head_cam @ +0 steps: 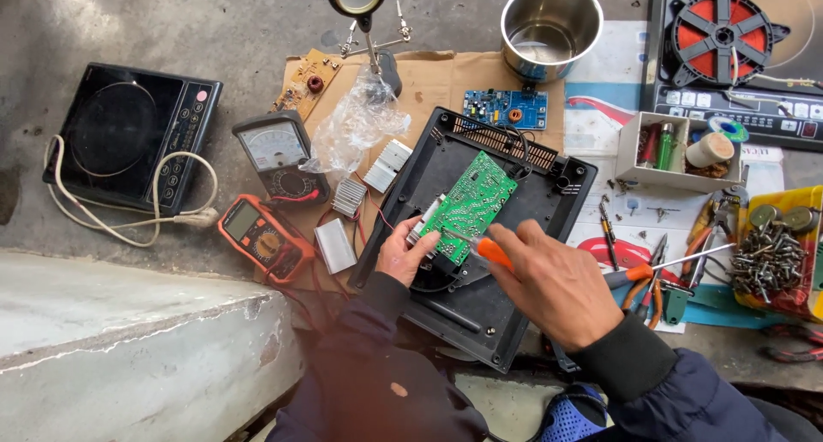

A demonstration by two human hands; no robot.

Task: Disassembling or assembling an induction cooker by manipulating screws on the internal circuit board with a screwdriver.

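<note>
A green circuit board (471,200) lies tilted inside an open black appliance casing (549,204) on the ground. My left hand (405,252) grips the board's near left corner, by a silver heat sink. My right hand (557,283) holds an orange-handled screwdriver (490,252) with its tip against the board's lower edge. Both sleeves are dark blue.
On the left sit a black induction cooker (129,133) with a white cord, an analog meter (279,150) and an orange multimeter (261,232). A steel pot (549,26), blue board (506,108), parts box (669,146), pliers and a tray of screws (771,253) lie to the right.
</note>
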